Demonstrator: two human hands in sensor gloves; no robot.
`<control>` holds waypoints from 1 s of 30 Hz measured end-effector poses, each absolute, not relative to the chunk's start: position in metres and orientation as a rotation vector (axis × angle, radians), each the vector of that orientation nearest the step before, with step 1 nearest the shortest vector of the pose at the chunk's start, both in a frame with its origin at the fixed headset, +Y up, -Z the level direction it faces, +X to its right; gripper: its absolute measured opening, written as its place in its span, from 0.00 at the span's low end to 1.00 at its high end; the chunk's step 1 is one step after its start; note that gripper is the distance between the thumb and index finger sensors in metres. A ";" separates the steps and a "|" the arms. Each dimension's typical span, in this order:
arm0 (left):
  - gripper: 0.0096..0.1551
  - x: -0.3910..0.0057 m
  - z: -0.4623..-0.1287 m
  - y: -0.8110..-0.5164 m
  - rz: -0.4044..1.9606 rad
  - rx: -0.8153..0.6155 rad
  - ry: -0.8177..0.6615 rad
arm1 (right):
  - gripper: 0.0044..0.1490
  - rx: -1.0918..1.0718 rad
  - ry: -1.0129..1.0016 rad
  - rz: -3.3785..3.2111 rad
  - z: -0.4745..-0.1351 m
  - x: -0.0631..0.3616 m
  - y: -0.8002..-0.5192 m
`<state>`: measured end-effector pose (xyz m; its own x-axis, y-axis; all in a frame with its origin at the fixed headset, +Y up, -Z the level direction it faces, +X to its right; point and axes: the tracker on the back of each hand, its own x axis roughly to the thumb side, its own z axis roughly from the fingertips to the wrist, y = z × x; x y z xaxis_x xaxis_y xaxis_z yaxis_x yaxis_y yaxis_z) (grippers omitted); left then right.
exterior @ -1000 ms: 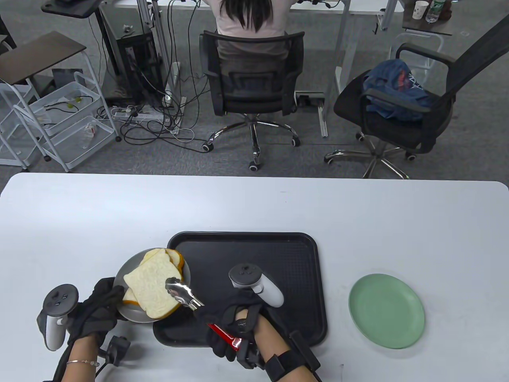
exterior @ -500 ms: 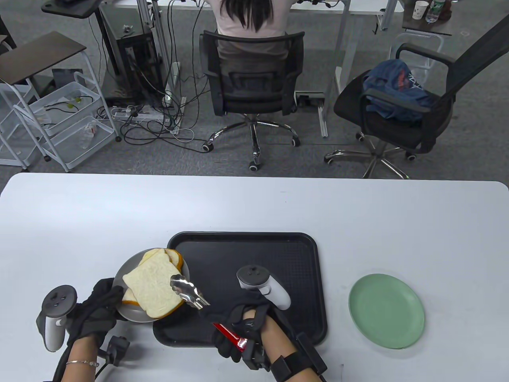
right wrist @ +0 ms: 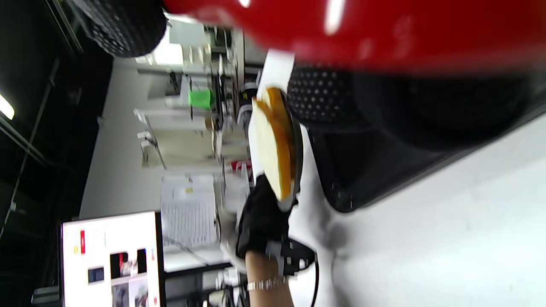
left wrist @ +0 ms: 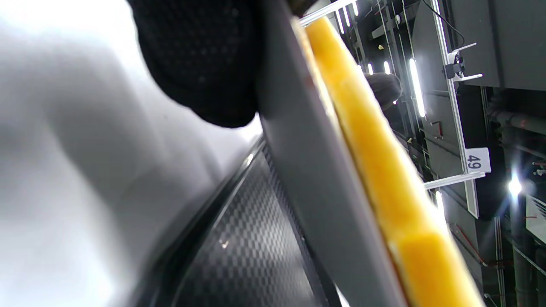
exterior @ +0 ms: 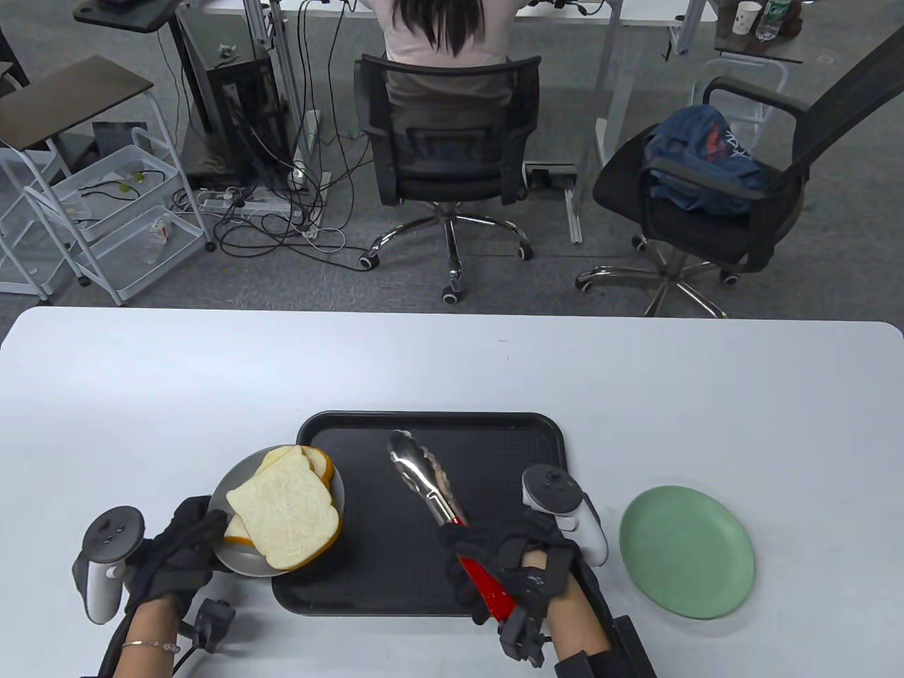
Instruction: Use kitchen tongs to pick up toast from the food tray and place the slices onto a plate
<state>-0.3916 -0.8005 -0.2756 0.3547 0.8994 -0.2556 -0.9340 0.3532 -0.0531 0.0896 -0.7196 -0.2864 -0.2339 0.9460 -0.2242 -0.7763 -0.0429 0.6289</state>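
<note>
Several toast slices [exterior: 282,512] are stacked on a grey plate [exterior: 236,472], which is held tilted over the left edge of the black food tray [exterior: 381,565]. My left hand [exterior: 201,530] grips the plate's near-left rim. In the left wrist view a gloved finger [left wrist: 200,55] lies under the plate [left wrist: 315,179], with yellow crust [left wrist: 375,162] above it. My right hand [exterior: 494,558] grips the red handle of the metal tongs [exterior: 420,473]. Their tips point up-left over the tray and hold nothing. The tongs' handle [right wrist: 362,30] fills the top of the right wrist view.
A green plate [exterior: 686,552] with nothing on it lies on the white table [exterior: 212,374] right of the tray. Beyond the table's far edge stand office chairs and a seated person with their back turned.
The tongs have left the top slice and swung right to point over the tray's middle. My right hand moved right with them. The plate with the toast shifted slightly.
</note>
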 end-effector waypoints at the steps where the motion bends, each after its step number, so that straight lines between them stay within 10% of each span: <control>1: 0.30 -0.392 -0.276 -0.800 1.195 -0.204 0.195 | 0.64 0.265 0.727 1.667 -0.286 0.100 -0.718; 9: 0.30 -0.392 -0.275 -0.799 1.198 -0.203 0.205 | 0.64 -0.028 0.392 2.027 -0.281 0.182 -0.718; 30: 0.30 -0.392 -0.276 -0.799 1.185 -0.219 0.210 | 0.63 -0.690 0.252 2.623 -0.266 0.305 -0.768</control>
<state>-0.3916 -0.7995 -0.2758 0.3615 0.8905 -0.2761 -0.9312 0.3599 -0.0584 0.3047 -0.7678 -0.2655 -0.7914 0.3456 -0.5042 -0.4351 -0.8978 0.0677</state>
